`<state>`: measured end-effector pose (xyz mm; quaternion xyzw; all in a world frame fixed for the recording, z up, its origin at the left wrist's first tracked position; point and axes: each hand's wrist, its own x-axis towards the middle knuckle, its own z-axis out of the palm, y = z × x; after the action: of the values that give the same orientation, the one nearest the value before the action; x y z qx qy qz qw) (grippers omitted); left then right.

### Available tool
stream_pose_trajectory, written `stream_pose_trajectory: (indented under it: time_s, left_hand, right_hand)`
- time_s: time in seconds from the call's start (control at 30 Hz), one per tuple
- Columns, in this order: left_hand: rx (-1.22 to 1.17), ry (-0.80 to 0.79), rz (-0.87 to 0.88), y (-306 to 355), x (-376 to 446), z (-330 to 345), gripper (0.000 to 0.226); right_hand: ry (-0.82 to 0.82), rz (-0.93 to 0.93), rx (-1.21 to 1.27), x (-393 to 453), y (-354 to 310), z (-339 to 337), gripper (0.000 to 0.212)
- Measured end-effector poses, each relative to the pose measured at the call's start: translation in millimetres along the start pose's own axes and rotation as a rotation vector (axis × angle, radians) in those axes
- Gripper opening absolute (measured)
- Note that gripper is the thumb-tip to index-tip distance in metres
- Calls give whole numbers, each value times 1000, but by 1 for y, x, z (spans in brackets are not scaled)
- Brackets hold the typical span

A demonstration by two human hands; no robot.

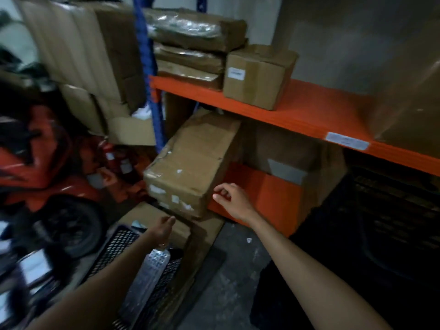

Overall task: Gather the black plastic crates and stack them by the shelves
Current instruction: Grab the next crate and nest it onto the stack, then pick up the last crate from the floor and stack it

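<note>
Both hands are stretched forward with nothing held: the right hand (pixel 229 198) is loosely curled beside the corner of a dented cardboard box (pixel 190 163), and the left hand (pixel 164 228) is seen half open above a black mesh crate (pixel 119 248). An orange metal shelf (pixel 297 113) is loaded with brown cartons. More dark latticed crates (pixel 392 203) are seen under it at the right. A perforated silver plate (pixel 148 272) lies on the near crate.

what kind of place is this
Most likely a storeroom or small warehouse. An orange shelf on a blue upright holds taped cardboard boxes, more cartons are piled on the concrete floor, and a black mesh plastic crate sits at lower left.
</note>
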<state>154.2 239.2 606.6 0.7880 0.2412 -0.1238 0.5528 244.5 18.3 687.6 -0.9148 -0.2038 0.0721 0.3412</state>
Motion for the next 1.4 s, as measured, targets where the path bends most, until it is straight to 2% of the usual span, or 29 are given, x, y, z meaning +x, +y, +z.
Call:
stream_pose_trajectory:
  time_s: [0.1,0.27,0.37,0.6,0.67,0.73,0.9,1.03,1.1,1.2,1.27,1.4]
  left_hand:
    - [-70,24,-179,-74,-5,-47,37]
    - [-209,112,-470,-158,-28,-84,32]
    - [-318,122,-597,-189,-33,-87,29]
    - [-528,274,-796,-267,5,-78,19]
    - [-577,281,-847,-303,22,-70,27]
    - [-563,314,-872,-330,34,-68,38]
    - [-533,439,-918,-420,75,-53,49]
    - [-634,487,-951,-496,100,-36,50]
    - [-693,530,-958,-532,111,-27,51]
    - [-795,640,-1027,-585,125,-16,72]
    - [-804,641,-1073,-613,133,-9,82]
    - [-772,637,-1057,-651,141,3,75]
  right_hand:
    - [-170,13,49,23,-23,72,24]
    - [-492,122,42,53,-37,169,36]
    - [-588,175,63,75,-29,213,40]
    - [-861,290,25,145,16,330,51]
    - [-894,316,3,164,31,367,56]
    - [-899,324,7,177,39,389,64]
    - [-869,318,2,195,73,464,87]
    - [-871,342,-44,184,115,519,85]
    - [-753,279,-94,166,133,540,81]
    - [-518,152,-273,147,148,560,81]
    - [-463,103,-334,145,155,568,82]
    - [-380,43,-342,143,167,575,75]
